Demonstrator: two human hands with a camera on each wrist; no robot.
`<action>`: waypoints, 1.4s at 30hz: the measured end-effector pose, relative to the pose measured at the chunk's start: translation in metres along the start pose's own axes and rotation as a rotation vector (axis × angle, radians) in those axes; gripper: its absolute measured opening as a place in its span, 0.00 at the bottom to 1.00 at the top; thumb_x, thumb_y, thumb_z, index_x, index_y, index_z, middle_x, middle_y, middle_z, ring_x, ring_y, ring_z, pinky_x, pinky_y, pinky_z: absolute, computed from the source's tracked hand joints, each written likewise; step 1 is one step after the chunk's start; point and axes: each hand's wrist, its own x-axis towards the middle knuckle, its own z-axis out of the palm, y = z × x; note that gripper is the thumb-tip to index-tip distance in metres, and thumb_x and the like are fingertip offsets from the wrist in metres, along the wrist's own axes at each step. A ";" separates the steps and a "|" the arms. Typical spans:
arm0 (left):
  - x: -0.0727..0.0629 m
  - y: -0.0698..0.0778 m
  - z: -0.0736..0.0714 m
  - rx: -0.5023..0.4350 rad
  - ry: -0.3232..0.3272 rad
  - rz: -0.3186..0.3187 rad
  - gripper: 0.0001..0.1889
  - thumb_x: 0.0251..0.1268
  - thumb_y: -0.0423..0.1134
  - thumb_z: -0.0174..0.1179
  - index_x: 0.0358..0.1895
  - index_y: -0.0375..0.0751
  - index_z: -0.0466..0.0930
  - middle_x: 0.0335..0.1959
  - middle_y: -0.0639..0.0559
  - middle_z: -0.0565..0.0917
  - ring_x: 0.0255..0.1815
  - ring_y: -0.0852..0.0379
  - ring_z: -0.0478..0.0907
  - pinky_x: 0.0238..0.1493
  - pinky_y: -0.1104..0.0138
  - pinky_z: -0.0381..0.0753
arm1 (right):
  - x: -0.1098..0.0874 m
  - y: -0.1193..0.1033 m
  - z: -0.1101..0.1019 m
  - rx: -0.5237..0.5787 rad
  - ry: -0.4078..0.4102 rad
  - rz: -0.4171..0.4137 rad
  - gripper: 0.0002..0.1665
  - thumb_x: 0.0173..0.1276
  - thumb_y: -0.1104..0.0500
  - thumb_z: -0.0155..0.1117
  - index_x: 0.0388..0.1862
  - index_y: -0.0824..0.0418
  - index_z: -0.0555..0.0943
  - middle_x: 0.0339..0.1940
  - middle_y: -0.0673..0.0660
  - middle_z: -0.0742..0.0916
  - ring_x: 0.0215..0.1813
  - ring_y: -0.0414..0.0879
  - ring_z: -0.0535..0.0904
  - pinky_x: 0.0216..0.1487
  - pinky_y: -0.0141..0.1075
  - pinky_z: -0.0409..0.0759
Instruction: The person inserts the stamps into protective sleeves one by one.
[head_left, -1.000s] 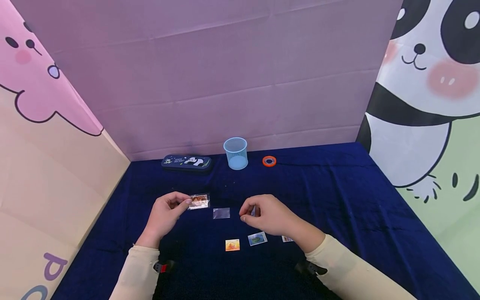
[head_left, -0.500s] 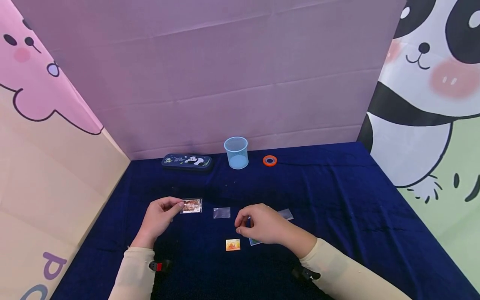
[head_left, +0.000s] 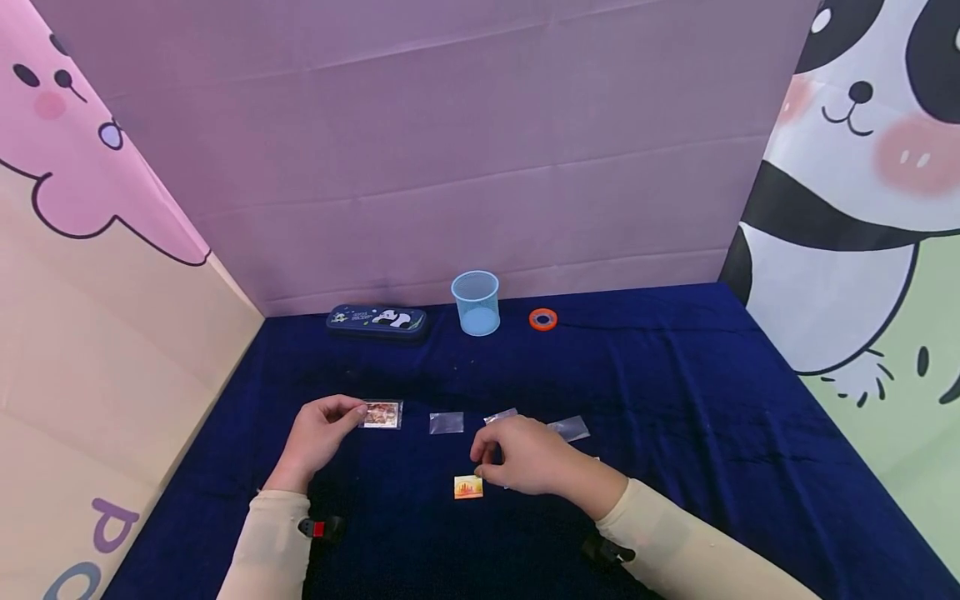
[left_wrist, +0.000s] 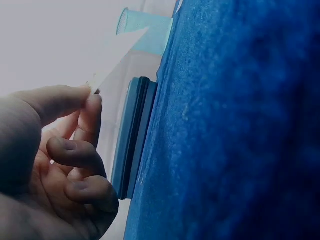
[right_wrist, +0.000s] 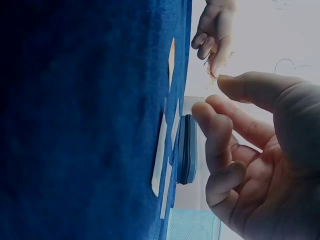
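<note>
My left hand (head_left: 318, 433) pinches the edge of a small picture card in a clear sleeve (head_left: 383, 414), held up off the cloth. The left wrist view shows that card (left_wrist: 120, 55) between thumb and forefinger. Over the table my right hand (head_left: 525, 454) hovers, fingers loosely bent and holding nothing; the right wrist view shows a gap between its thumb and fingertips. Just below those fingertips lies a yellow picture card (head_left: 468, 487). Clear plastic sleeves lie beyond: one in the middle (head_left: 447, 423), one partly behind the right hand (head_left: 500, 415). The other cards are mostly hidden under that hand.
Another clear sleeve (head_left: 572, 428) lies right of the right hand. Along the back stand a dark blue panda pencil case (head_left: 377, 320), a light blue mesh cup (head_left: 477, 308) and an orange tape roll (head_left: 543, 319). Blue cloth (head_left: 675, 375) covers the table; fabric walls surround it.
The left hand has drawn the sleeved card left and slightly nearer. My right hand has moved nearer to me and a little left, toward the yellow card, now covering the other cards and uncovering a sleeve.
</note>
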 end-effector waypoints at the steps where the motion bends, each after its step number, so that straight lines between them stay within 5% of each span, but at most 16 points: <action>1: 0.000 -0.001 0.000 0.011 -0.005 -0.002 0.11 0.76 0.45 0.65 0.48 0.42 0.90 0.44 0.47 0.88 0.42 0.49 0.77 0.47 0.59 0.75 | 0.000 0.000 0.000 -0.019 -0.005 0.004 0.07 0.68 0.52 0.76 0.43 0.48 0.87 0.33 0.37 0.83 0.29 0.35 0.77 0.35 0.36 0.76; 19: 0.004 -0.011 0.001 0.132 -0.034 -0.061 0.11 0.76 0.45 0.65 0.48 0.43 0.91 0.44 0.48 0.87 0.41 0.50 0.77 0.45 0.59 0.74 | -0.001 -0.002 0.008 -0.156 -0.053 -0.012 0.14 0.62 0.49 0.81 0.46 0.47 0.89 0.36 0.41 0.81 0.34 0.33 0.74 0.38 0.34 0.74; 42: 0.003 -0.014 0.003 0.149 0.004 -0.071 0.06 0.71 0.39 0.70 0.43 0.42 0.91 0.37 0.51 0.89 0.36 0.52 0.78 0.40 0.60 0.74 | -0.001 -0.001 0.021 -0.269 -0.020 -0.020 0.13 0.60 0.47 0.81 0.41 0.43 0.87 0.35 0.40 0.78 0.33 0.33 0.73 0.35 0.34 0.74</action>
